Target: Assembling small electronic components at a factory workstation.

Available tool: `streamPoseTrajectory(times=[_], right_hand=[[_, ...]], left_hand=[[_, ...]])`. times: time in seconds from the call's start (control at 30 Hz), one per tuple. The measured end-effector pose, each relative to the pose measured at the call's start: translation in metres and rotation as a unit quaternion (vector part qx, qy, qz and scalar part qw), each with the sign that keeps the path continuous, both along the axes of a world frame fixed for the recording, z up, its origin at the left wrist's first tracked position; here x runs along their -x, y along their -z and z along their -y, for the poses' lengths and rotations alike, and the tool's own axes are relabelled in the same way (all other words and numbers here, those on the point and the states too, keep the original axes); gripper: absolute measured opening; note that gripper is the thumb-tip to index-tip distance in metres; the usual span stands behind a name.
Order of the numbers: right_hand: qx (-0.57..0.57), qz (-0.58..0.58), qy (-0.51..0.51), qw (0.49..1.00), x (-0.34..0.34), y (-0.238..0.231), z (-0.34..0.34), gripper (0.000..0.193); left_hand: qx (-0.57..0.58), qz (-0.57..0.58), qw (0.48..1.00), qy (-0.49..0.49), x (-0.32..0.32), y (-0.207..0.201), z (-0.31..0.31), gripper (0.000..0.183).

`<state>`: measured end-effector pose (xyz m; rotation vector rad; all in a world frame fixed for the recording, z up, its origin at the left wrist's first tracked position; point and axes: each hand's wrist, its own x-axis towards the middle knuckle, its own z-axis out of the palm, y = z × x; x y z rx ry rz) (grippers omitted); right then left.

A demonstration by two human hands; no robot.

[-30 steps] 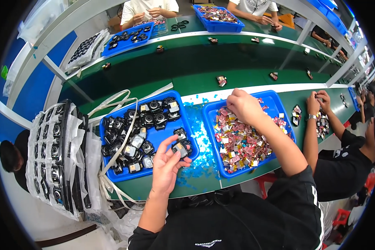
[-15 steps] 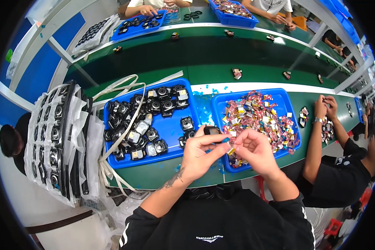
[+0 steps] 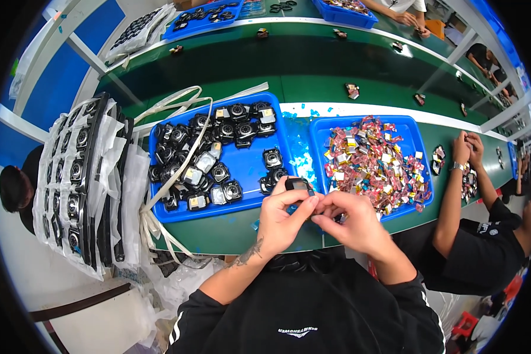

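A: What do the 2 hands have between them?

B: The left hand (image 3: pixel 284 217) pinches a small black square device with a dark screen (image 3: pixel 299 185), fingers closed on its lower edge. The right hand (image 3: pixel 349 219) meets it from the other side, fingertips (image 3: pixel 320 217) pressed together against the left thumb. Whether something small sits in that right pinch, I cannot tell.

A: Where is the device, then?

B: Just above both hands, held over the near edge of the green worktop (image 3: pixel 218 233), right at the gap between 2 trays.

A: And around the hands?

B: Ahead and to the left of the left hand lies a blue plastic tray of black square devices (image 3: pixel 251 168). Ahead and to the right of the right hand lies a second blue plastic tray heaped with small colourful foil-wrapped pieces (image 3: pixel 371 162). Far out to the left, stacked clear-bagged trays of more black parts (image 3: pixel 79 183) stand on edge, with white strapping (image 3: pixel 177 171) looping over the first tray. Well beyond the right hand, another person's hands (image 3: pixel 467 147) work together.
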<state>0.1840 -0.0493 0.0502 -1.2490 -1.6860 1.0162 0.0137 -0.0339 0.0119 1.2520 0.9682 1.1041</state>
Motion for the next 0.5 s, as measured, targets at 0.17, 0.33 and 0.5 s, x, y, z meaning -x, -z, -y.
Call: streamPoseTrajectory(times=[0.17,0.33,0.5], right_hand=[[-0.035,-0.028,0.013,0.999,-0.008,-0.012,-0.018,0.014],[-0.052,0.02,-0.086,0.995,0.0,-0.014,-0.026,0.013],[-0.082,0.058,-0.05,0.994,0.007,-0.009,-0.022,0.012]], left_hand=[[-0.05,-0.075,0.995,0.037,0.01,-0.008,0.002,0.008],[-0.09,-0.093,0.991,0.043,0.013,-0.013,0.003,0.01],[-0.065,-0.113,0.991,0.038,0.015,-0.013,0.006,0.011]])
